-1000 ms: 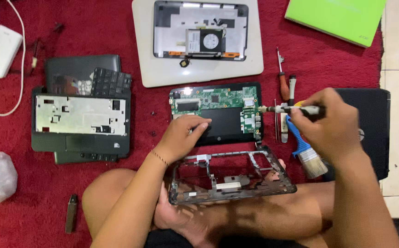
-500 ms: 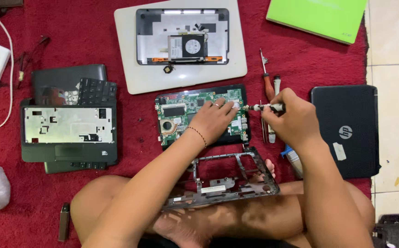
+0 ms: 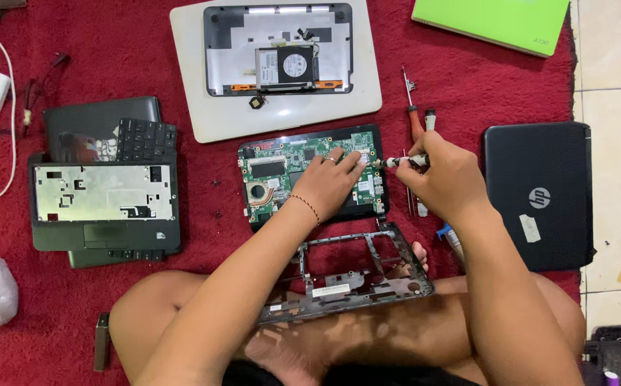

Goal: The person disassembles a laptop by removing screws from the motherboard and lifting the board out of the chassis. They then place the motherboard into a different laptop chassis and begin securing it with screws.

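The left hand point(image 3: 330, 182) lies flat, fingers spread, on the green circuit board point(image 3: 310, 175) of an opened small laptop base at the centre of the red carpet point(image 3: 146, 64); its grip is wide and holds nothing, only pressing the board. The right hand point(image 3: 442, 179) at 3 o'clock of the board has its grip closed around a screwdriver point(image 3: 396, 162), whose tip points toward the board's right edge. At 6 o'clock of the board a dark plastic frame point(image 3: 346, 275) rests on the person's crossed legs. At 12 o'clock lies a white laptop shell point(image 3: 196, 107) with a drive inside. At 9 o'clock sits a dismantled black laptop point(image 3: 103, 207) with a loose keyboard point(image 3: 144, 141). A closed black laptop point(image 3: 539, 193) lies at 3 o'clock, a green one point(image 3: 493, 21) at 1 o'clock. A red-handled screwdriver point(image 3: 414, 118) lies just above the right hand.
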